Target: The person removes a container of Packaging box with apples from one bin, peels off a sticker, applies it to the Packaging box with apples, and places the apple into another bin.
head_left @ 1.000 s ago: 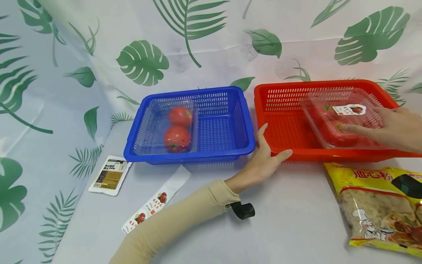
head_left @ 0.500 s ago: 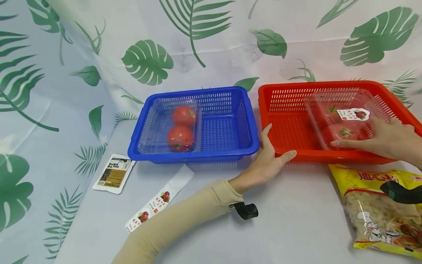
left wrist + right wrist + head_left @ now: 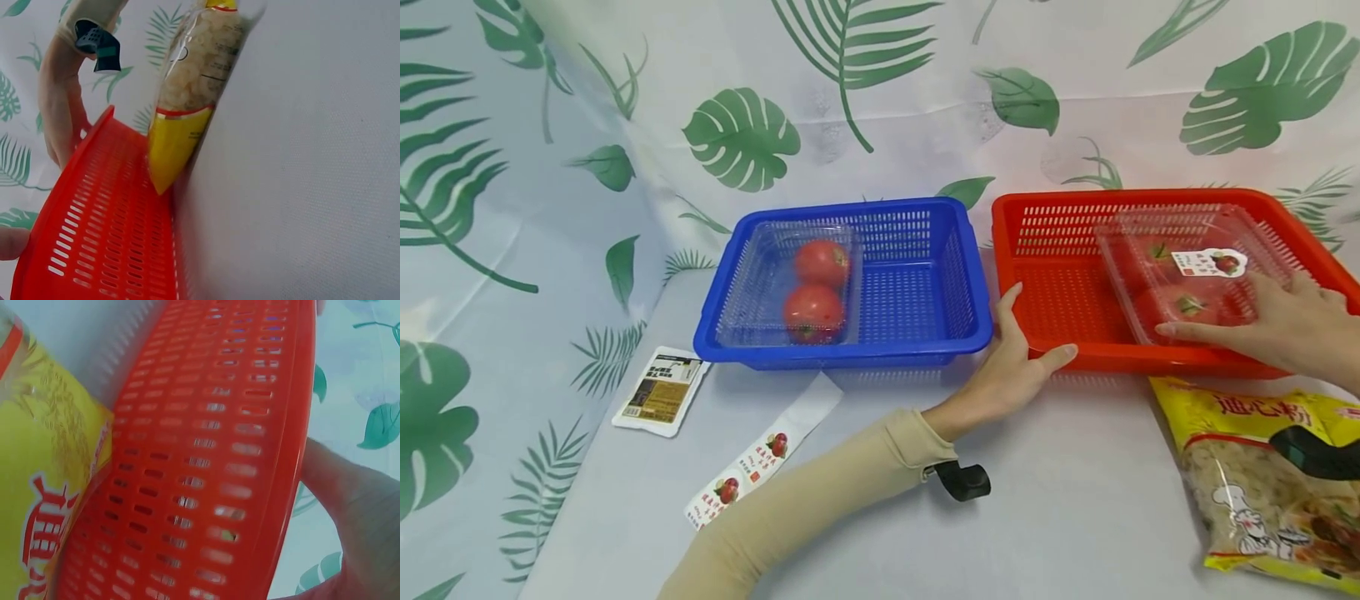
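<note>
White cloth printed with green leaves hangs across the top and left of the head view, above a pale tabletop. At the frame's centre stands a blue slotted plastic basket, holding a clear plastic box with two red tomatoes at its left. Below it, left of centre, lie a white strip of printed stickers and a small white-and-brown packet. A red slotted plastic basket stands at right. My left hand, below a beige sleeve, touches its near left corner, index finger and thumb extended. In its right half lies a second clear plastic box of red tomatoes, bearing a white label. My right hand rests over that box, thumb along its near side; I cannot tell whether my fingers pinch it. A yellow clear-fronted bag of pale pasta lies lower right.

From my left wrist, the red basket's slotted wall fills the lower left, my left thumb touching its rim at the left edge. My right hand shows upper left, the bag at top centre.

From my right wrist, the same wall crosses the middle, the bag at left. My right hand is lower right at the rim, its fingertips hidden.
</note>
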